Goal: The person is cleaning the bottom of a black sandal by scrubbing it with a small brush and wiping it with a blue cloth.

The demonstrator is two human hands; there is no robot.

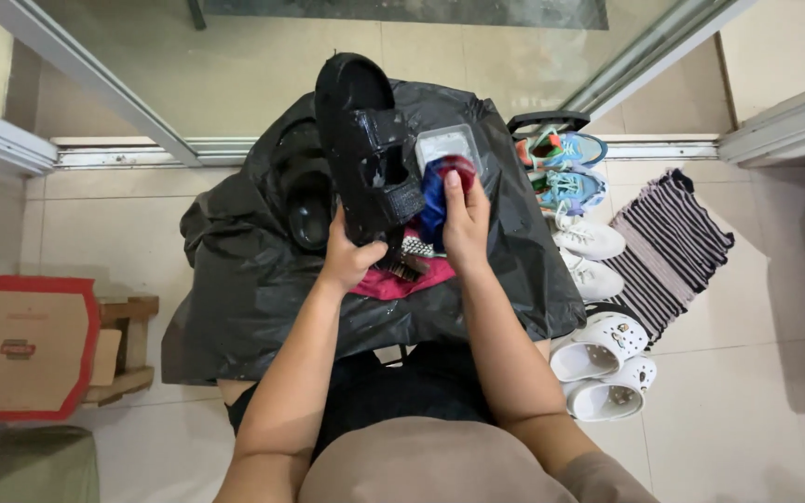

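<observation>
Left hand (348,256) fingers wrap behind the black sandal (365,154), fingertips hidden. Brush (412,256) mostly covered between both palms. Right hand (466,224) fingers hide part of blue-red cloth (440,191); small tin (449,147) contents unclear.

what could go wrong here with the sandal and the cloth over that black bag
1. The left hand holds the black sandal by its lower end only, so it might tip or slip onto the black bag.
2. The right hand presses a blue and red cloth beside a small clear tub; a nudge could knock the tub off.
3. A brush lies loose under the hands and may slide off.
</observation>
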